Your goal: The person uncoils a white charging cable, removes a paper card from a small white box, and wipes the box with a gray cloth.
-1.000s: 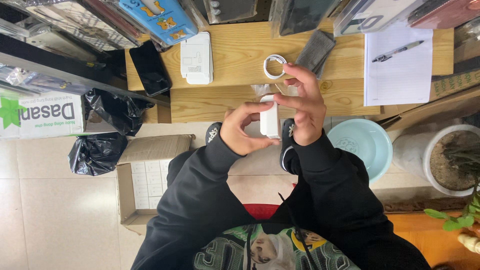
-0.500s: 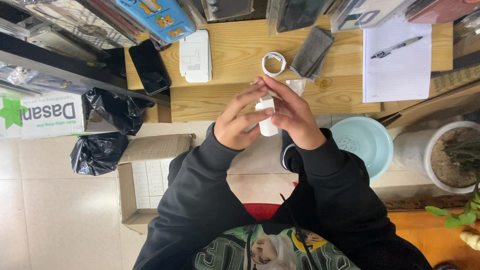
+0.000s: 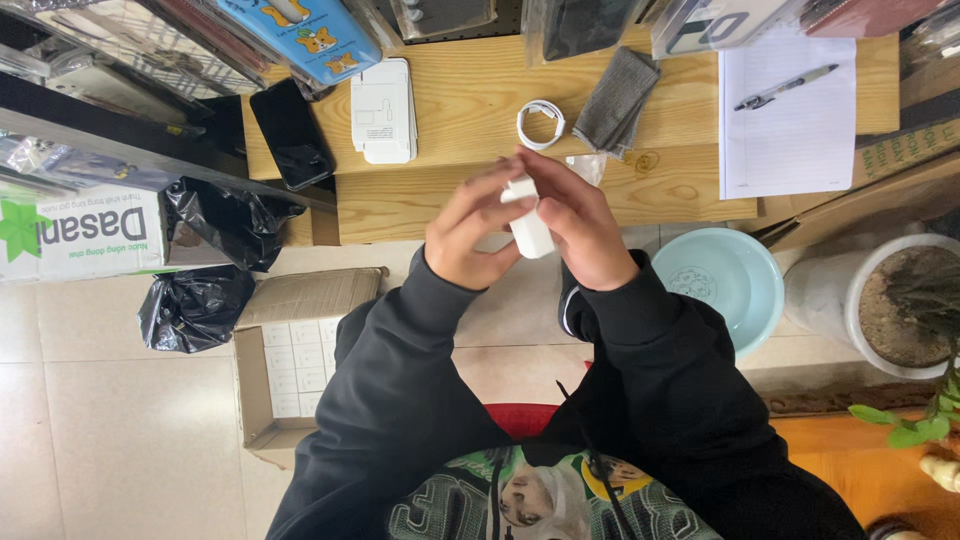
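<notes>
My left hand (image 3: pixel 470 235) and my right hand (image 3: pixel 578 228) meet in front of the wooden desk (image 3: pixel 450 200) and together grip a small white block-shaped device (image 3: pixel 528 225), held upright between the fingers. Both sleeves are black. Just beyond the fingertips a coiled white cable (image 3: pixel 541 124) lies on the desk, with a folded grey cloth (image 3: pixel 615 100) to its right and a bit of clear wrapping (image 3: pixel 587 166) by my right hand. A flat white box (image 3: pixel 384 110) and a black phone (image 3: pixel 291 133) lie further left.
A lined sheet (image 3: pixel 795 130) with a pen (image 3: pixel 785 87) lies at the desk's right end. On the floor stand a pale blue bowl (image 3: pixel 730 285), a white plant pot (image 3: pixel 880 310), an open cardboard box (image 3: pixel 290 360) and black plastic bags (image 3: pixel 195 305).
Both hands have lifted the white device a little toward the desk edge and turned it; the fingers have shifted from wrapping it closely to pinching it at its top.
</notes>
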